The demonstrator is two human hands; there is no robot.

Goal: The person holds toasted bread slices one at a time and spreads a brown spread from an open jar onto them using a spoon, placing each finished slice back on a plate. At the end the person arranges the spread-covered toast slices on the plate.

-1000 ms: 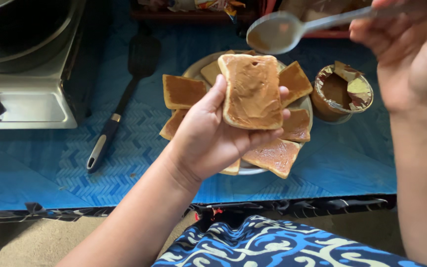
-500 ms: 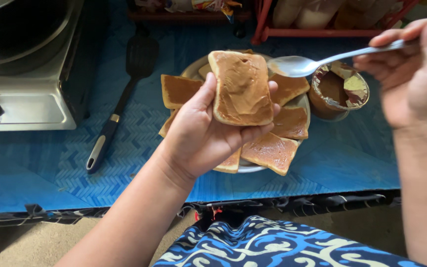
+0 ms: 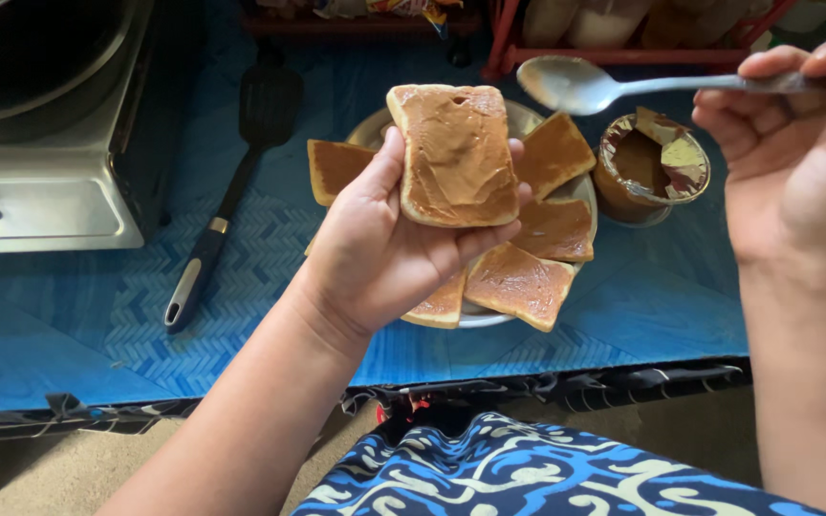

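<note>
Left hand (image 3: 389, 258) cupped under a slice of bread (image 3: 456, 153), palm up, thumb pressed on its left edge, fingers curled round the right; the spread-coated face is up, and the slice is held above the plate (image 3: 528, 119) of other coated slices. Right hand (image 3: 795, 158) pinches a spoon (image 3: 576, 84) by the handle, bowl nearly bare, raised above the plate, near the open tub of spread (image 3: 652, 172) with its foil peeled up. Risk: the slice is supported mostly at one end; if tipped it may sag or slide off. A black spatula (image 3: 241, 153) lies left on the blue mat (image 3: 97, 325).
</note>
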